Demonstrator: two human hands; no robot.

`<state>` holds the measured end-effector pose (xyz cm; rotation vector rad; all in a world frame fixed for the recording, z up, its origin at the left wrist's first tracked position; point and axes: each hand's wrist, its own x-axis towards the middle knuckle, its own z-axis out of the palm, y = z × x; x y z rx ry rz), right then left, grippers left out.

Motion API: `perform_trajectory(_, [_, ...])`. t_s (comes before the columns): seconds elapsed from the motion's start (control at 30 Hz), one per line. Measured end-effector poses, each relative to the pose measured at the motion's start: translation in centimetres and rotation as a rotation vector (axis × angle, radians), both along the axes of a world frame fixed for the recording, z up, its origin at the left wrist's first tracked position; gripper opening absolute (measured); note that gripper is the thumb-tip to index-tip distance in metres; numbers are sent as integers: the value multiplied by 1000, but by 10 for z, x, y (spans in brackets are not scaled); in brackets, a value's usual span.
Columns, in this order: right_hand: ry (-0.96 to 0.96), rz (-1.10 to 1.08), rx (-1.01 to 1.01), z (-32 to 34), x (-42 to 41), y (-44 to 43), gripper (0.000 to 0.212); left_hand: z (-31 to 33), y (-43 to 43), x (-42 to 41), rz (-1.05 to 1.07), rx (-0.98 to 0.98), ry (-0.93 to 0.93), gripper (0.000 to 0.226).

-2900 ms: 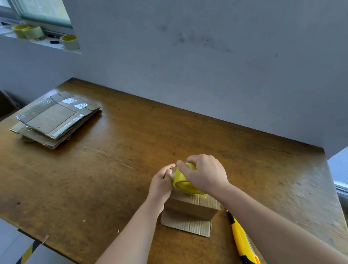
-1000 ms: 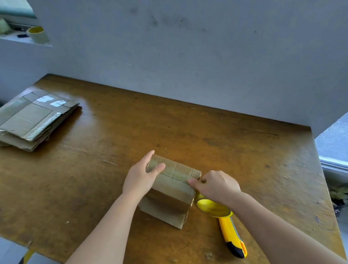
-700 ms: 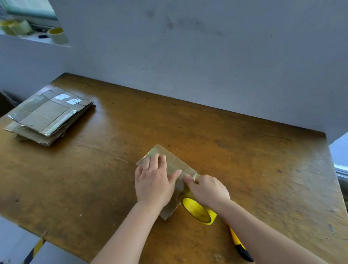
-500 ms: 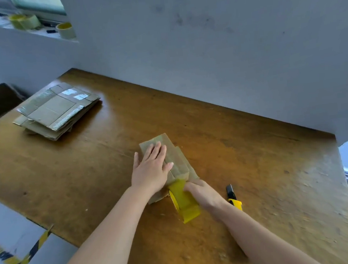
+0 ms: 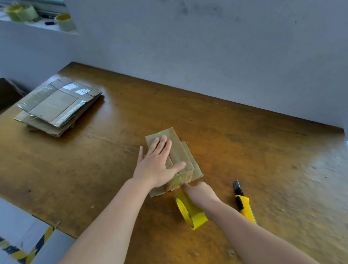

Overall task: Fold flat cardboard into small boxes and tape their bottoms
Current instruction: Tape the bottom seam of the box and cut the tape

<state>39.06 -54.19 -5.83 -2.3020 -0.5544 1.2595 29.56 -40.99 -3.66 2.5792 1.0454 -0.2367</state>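
The yellow tape roll [image 5: 191, 213] has come back from the small box [image 5: 179, 152] toward the person, so the strip seems to wrap the box's near end. I think only cutting remains. The left hand [image 5: 157, 165] presses flat and wide on the box. The right hand [image 5: 198, 193] is at that end, over the roll. Its fingers are hidden, so I cannot tell its grip. The white labels on the cardboard stack [image 5: 58, 106], far left of the left hand, are unreadable.
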Motion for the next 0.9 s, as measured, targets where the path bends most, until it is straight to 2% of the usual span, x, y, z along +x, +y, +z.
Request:
perform_trajectory(0.1, [-1, -19, -18, 0, -3, 4, 48, 1, 1, -1, -71, 32, 66, 108])
perform_trajectory(0.23, [150, -84, 43, 1, -3, 0, 47, -4, -1, 0, -121, 144, 60, 114])
perform_trajectory(0.37, [301, -10, 123, 13, 1, -8, 42, -2, 3, 2, -156, 127, 37, 110])
perform_trajectory(0.43, [314, 23, 166, 16, 1, -9, 32, -1, 6, -1, -190, 136, -2, 104])
perform_trajectory(0.53, [273, -15, 240, 14, -1, -10, 26, -10, 1, -12, -208, 246, -210, 84])
perform_trajectory(0.6, [290, -61, 280, 11, -3, -11, 25, -18, -11, -21, -91, 263, -437, 73])
perform_trajectory(0.63, [325, -82, 303, 12, -5, -12, 21, -23, -18, -24, 33, 226, -571, 68])
perform_trajectory(0.73, [396, -111, 315, 10, -9, -13, 19, -29, -46, -31, 549, 105, -908, 40])
perform_trajectory(0.8, [389, -113, 301, 8, -9, -12, 26, -29, -66, -33, 802, -49, -914, 22])
perform_trajectory(0.9, [333, -39, 269, 8, -9, -11, 27, -25, -83, -27, 863, -476, -740, 16])
